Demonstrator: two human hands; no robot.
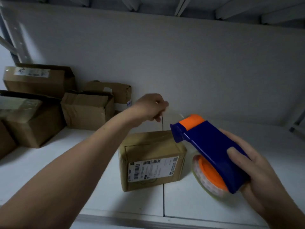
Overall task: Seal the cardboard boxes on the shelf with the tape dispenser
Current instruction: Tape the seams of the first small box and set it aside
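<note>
While in right hand [257,176], blue-orange tape dispenser [211,146] (left hand [151,106]: pinch on tape [177,114]).

Dim light; pale grey back wall [165,55]; white shelf [181,202]; metal upright [14,42] at left.

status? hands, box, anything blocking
Right hand grips tape dispenser. Left hand pinches tape strip, faint, stretched above labelled box. Box on shelf, nothing in the way; other boxes stacked far left.
</note>
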